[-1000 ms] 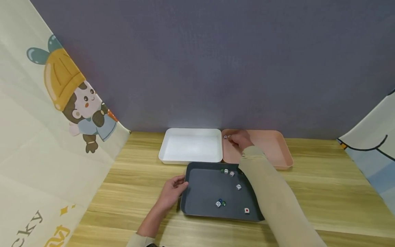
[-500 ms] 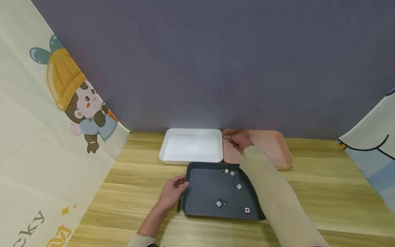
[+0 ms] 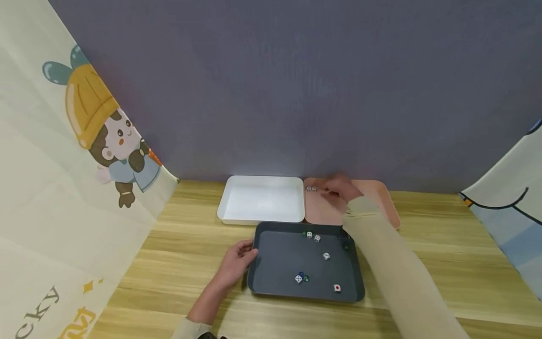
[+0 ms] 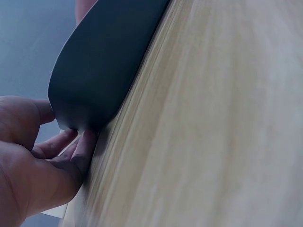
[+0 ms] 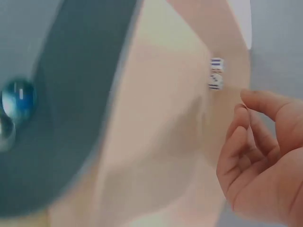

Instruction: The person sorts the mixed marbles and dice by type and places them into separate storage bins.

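Observation:
My left hand (image 3: 235,264) grips the left wall of the dark grey tray (image 3: 277,256), thumb over the rim and fingers outside, as the left wrist view confirms. Over the pink tray (image 3: 322,214) is my right hand (image 3: 345,188), blurred, its fingers loosely bent with nothing between them. Two white dice (image 5: 216,73) sit side by side against the pink tray's far left wall, just beyond the right fingertips. Inside the dark tray lie several white dice (image 3: 326,256), one showing a red dot, and several small glass marbles (image 5: 19,99), green and blue.
A white tray (image 3: 264,200) stands left of the pink one, edge to edge, both behind the dark tray. All rest on a wood-grain table (image 3: 195,212). A grey-purple backdrop (image 3: 271,94) rises behind, with a printed cartoon sheet (image 3: 42,165) at the left.
My right hand has drawn back to the right from the two dice in the pink tray, leaving them there. The left hand keeps its hold on the dark tray.

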Tool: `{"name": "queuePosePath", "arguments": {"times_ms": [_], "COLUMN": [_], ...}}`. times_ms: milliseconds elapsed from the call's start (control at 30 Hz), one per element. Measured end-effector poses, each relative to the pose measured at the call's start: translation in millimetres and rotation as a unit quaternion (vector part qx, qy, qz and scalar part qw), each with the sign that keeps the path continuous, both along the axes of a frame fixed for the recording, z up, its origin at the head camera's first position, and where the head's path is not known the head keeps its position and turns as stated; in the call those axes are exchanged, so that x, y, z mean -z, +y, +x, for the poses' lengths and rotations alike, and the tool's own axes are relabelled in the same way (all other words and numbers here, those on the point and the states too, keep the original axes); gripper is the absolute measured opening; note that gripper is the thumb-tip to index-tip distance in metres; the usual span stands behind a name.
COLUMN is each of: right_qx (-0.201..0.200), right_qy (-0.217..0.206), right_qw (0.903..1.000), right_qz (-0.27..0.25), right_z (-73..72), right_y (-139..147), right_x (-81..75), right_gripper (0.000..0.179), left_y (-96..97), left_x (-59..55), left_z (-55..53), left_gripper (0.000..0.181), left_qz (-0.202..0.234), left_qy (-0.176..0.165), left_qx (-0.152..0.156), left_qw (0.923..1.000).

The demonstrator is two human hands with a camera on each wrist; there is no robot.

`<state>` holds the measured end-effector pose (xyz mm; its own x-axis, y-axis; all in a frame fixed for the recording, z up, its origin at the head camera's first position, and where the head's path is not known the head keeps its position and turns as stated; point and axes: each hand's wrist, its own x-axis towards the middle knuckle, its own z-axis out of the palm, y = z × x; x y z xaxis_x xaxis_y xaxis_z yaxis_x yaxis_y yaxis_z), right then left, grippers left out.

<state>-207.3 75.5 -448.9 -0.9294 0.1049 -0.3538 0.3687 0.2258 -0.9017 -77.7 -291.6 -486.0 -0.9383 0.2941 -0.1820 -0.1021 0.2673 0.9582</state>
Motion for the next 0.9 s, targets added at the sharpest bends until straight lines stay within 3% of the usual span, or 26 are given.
{"name": "queuePosePath", "arguments": {"times_ms": [67,200,300,467,600,700,800,900], "right_qx": [-0.037,-0.087,-0.113,-0.193,-0.276,-0.334,-0.383,-0.429], "right_qy": [0.01,0.035,0.065,0.107,0.16,0.212,0.245,0.257], "right_qw": [0.9958,0.9818,0.969,0.9453,0.9122,0.8781,0.8464,0.8177], "right_qz": [0.083,0.165,0.21,0.24,0.257,0.269,0.277,0.285], "right_z": [-3.9,-5.8,1.2,18.6,35.7,53.1,71.5,87.7], "right_y": [2.2,-3.6,-17.5,-51.4,-77.9,-91.7,-102.9,-111.9], "right_x": [-8.1,-24.0,-34.5,-52.7,-63.1,-66.0,-63.6,-56.7], "right_gripper": [0.042,0.032,0.014,0.018,0.009,0.007,0.005,0.006], "left_y": [0.7,2.7,1.8,1.2,2.5,5.0,6.6,6.8], "left_x": [5.4,7.8,7.5,3.0,-13.9,-27.2,-32.6,-29.5], "left_z": [-3.1,-5.8,-6.0,-4.5,2.0,7.5,9.9,8.3], "left_gripper": [0.044,0.045,0.046,0.046,0.044,0.044,0.045,0.044], "left_qz": [-0.002,0.005,0.01,0.018,0.015,0.01,0.014,0.015], "left_qy": [0.006,0.012,0.013,0.01,0.01,0.016,0.017,0.017], "left_qx": [-0.003,-0.004,-0.001,0.003,0.004,0.009,0.01,0.007], "left_qw": [1.0,0.9999,0.9999,0.9998,0.9998,0.9998,0.9997,0.9997]}}
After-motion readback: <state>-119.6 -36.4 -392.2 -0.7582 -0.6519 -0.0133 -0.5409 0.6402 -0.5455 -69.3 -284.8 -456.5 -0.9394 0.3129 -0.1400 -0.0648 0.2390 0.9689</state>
